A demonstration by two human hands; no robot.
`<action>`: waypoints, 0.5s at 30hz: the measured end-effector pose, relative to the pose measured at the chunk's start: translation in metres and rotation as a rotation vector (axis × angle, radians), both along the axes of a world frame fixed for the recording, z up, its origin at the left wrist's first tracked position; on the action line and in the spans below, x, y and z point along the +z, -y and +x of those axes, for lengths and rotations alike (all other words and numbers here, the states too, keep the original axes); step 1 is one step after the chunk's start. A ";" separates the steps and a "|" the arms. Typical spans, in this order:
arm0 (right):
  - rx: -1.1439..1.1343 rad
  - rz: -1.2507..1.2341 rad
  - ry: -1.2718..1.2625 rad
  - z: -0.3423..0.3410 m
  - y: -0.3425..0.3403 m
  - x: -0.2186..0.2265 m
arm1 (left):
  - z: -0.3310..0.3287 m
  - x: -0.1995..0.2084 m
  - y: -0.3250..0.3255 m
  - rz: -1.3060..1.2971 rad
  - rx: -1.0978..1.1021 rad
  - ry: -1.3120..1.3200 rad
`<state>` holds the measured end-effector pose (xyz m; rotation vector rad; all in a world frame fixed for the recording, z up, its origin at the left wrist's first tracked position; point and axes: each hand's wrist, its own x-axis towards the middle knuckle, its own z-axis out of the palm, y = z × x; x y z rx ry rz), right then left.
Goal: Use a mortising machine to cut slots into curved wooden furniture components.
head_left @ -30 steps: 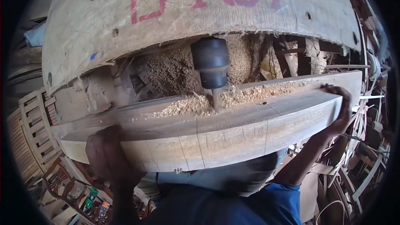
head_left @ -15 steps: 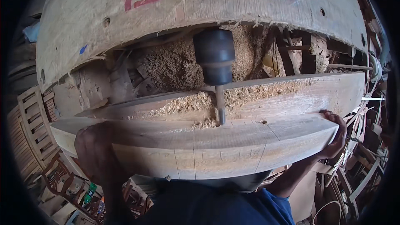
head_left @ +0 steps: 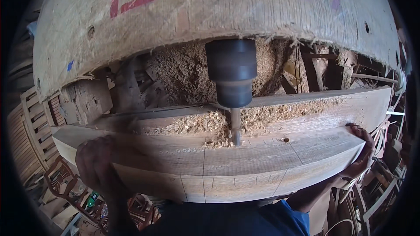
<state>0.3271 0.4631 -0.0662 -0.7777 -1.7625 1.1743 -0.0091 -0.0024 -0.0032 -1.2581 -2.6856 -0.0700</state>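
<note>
Between my hands lies a pale, squared wooden beam [head_left: 245,161] with pencil lines drawn across its top and front face. My left hand [head_left: 94,159] is closed over its left end, in shadow. The fingers of my right hand [head_left: 363,146] wrap round the far edge of the right end. A drill bit [head_left: 236,124] in a black chuck [head_left: 232,72] points down at the beam's top, its tip at the wood among loose shavings [head_left: 218,140]. One round hole [head_left: 285,139] shows to the right of the bit.
Behind the beam stands a wooden board [head_left: 367,100] with wood chips along it. A large plywood panel [head_left: 175,21] with painted marks hangs over the chuck. A heap of sawdust [head_left: 183,74] lies beyond. Slatted wood [head_left: 37,118] and a green bottle [head_left: 92,199] are at the left.
The beam, chuck and both hands sit lower in the picture, and so does the panel. More shavings have gathered round the bit. Both hands keep their hold on the beam.
</note>
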 end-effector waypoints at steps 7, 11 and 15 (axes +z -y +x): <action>0.079 0.171 0.108 -0.006 -0.047 -0.009 | 0.009 0.002 -0.010 -0.024 0.070 0.003; 0.056 0.148 0.139 -0.002 -0.046 -0.009 | 0.003 0.003 -0.014 -0.003 -0.028 -0.012; -0.031 -0.009 0.101 -0.001 -0.022 -0.003 | 0.001 0.007 -0.021 -0.016 0.028 0.090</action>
